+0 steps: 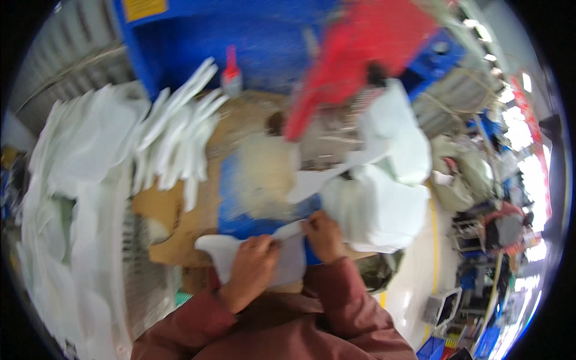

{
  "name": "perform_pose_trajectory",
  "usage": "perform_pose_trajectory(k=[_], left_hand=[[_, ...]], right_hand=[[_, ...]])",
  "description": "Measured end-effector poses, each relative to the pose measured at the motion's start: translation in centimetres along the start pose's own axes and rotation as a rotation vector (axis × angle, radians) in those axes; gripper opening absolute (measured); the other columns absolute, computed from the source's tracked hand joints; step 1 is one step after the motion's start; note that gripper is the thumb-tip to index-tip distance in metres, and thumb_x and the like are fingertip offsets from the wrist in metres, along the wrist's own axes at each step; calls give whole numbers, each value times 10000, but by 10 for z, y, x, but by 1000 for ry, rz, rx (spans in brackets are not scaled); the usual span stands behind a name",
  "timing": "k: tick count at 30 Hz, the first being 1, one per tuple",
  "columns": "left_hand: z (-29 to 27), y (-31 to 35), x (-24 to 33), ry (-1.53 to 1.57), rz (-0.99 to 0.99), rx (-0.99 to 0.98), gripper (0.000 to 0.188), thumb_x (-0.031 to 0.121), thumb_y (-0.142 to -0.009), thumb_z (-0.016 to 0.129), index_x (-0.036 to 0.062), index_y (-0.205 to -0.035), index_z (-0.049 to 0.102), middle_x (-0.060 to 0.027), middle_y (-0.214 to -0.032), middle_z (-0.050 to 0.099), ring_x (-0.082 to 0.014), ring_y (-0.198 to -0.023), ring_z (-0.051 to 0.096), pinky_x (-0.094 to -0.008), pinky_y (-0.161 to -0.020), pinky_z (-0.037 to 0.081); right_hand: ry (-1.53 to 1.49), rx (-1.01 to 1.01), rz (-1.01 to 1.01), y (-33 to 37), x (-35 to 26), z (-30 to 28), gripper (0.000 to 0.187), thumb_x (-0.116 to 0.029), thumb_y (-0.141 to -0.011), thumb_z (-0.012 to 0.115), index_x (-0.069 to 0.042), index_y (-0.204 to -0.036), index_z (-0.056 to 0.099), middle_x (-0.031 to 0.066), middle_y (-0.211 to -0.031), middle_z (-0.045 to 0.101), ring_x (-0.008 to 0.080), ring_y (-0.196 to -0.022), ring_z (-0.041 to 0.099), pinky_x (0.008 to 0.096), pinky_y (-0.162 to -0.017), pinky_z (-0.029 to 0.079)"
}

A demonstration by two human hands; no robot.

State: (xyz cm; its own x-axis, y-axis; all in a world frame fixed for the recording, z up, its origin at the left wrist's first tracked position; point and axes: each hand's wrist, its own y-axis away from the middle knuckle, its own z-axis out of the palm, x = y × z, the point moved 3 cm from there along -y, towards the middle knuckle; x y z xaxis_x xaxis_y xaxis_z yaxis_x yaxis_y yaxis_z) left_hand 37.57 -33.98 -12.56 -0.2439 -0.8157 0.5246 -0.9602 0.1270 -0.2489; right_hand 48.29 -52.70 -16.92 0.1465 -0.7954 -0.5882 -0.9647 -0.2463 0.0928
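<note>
A white, soft-looking cut sheet piece (291, 264) lies at the near edge of the worktable, in front of my body. My left hand (255, 264) is closed on its upper edge near the middle, thumb and fingers pressed together. At the piece's upper right corner, my right hand (324, 237) pinches it between thumb and curled fingers. Just beyond the right hand stands a stack of white shaped pieces (378, 204). One flat white strip reaches left from that stack. The fingertips are slightly blurred.
A blurred red machine part (366, 54) slants over the table before a blue machine body (264, 36). A red-topped bottle (231, 78) stands at the back. White strips (180, 132) and a large white pile (90, 150) lie left. Brown cardboard (165, 210) covers the table's left side.
</note>
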Motion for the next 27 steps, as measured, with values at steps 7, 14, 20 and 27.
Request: perform_pose_trajectory(k=[7,14,20,27], left_hand=[[8,-4,4,52,71,62,238,30,-810,692,21,-1040,754,-134,-974,631,-352,-950,615,-452,-820,505],[4,-1,-23,365,-18,54,241,33,-882,672,-3,-1117,712,-192,-930,635,-370,-812,633,-441,-770,510],[6,4,-30,409,-141,-28,248,25,-933,627,-34,-1172,664,-142,-977,618,-280,-865,614,-375,-809,496],[24,7,-62,451,-153,55,347,-24,-916,606,-38,-1261,645,-104,-1027,630,-213,-902,607,-344,-843,499]], right_hand=[[-12,33,61,-10,2,12,234,-233,-915,649,-48,-1058,655,254,-1005,670,453,-1000,664,547,-840,526],[-99,268,32,-1,-10,12,294,-217,-889,696,-17,-1099,649,237,-902,688,432,-915,688,522,-805,537],[-462,242,-75,-16,4,26,280,-235,-879,731,-19,-1047,673,231,-904,709,437,-902,692,506,-793,539],[-457,310,-136,10,-20,29,195,-166,-896,701,-43,-1045,673,234,-965,710,460,-939,679,508,-785,543]])
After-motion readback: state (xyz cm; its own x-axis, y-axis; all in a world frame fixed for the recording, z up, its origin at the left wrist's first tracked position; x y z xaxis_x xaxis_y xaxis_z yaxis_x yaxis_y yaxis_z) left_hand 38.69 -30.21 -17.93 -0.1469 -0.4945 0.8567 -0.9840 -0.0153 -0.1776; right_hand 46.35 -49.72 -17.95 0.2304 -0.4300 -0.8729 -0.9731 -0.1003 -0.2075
